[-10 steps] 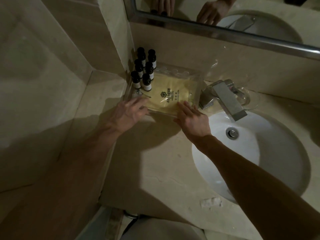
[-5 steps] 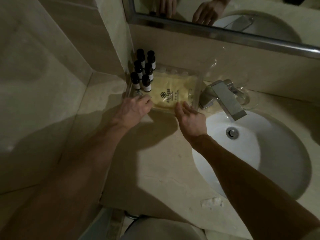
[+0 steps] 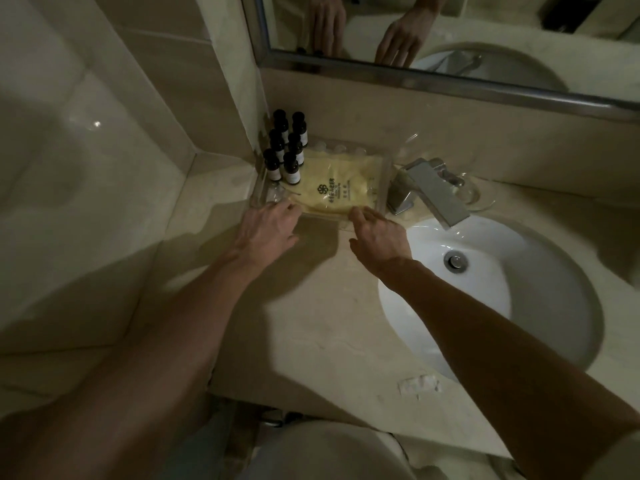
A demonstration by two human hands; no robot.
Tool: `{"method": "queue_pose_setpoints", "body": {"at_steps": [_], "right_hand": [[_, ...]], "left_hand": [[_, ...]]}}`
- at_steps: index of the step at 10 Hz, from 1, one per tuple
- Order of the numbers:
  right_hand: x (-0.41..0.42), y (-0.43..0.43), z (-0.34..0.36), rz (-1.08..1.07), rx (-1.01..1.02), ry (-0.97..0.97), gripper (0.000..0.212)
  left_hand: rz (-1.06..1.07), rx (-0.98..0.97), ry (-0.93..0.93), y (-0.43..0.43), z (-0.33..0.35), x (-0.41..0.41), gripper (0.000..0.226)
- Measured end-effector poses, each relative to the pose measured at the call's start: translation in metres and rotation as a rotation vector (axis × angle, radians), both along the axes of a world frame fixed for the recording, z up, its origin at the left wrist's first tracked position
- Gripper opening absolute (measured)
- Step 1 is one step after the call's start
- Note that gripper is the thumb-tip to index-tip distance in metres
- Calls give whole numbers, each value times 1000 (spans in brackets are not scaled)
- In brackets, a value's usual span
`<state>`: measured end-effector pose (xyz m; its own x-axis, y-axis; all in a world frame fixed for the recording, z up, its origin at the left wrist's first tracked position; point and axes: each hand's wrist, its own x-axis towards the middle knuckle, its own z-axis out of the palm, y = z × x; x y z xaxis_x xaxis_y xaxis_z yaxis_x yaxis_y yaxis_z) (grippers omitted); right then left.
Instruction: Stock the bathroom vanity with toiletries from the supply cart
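The left hand (image 3: 270, 230) curls at the clear tray's (image 3: 258, 195) near corner on the counter (image 3: 311, 323) — grip unclear. The right hand (image 3: 379, 237) rests outstretched, fingers relaxed, on the rim. The yellow packet (image 3: 339, 188) lies just beyond both hands; the dark bottles (image 3: 285, 147) stand beyond the left.

Both bare forearms reach forward and slightly inward, palms down. The left hand (image 3: 268, 232) has its fingers (image 3: 287, 211) bent under at the knuckles. The right hand (image 3: 379, 239) lies flatter, fingers nearly straight and thumb spread towards the left.

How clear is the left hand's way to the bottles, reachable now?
Probably yes. The left hand is at the tray's near edge, just short of the bottles, and nothing stands between them.
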<state>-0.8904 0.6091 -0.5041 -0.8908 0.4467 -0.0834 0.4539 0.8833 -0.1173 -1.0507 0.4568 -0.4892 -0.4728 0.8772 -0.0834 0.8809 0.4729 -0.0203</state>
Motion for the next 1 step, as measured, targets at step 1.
{"method": "queue_pose_setpoints", "body": {"at_steps": [1], "right_hand": [[17, -7, 7, -62, -8, 20, 42]], "left_hand": [[8, -14, -16, -14, 5, 9, 58]]}}
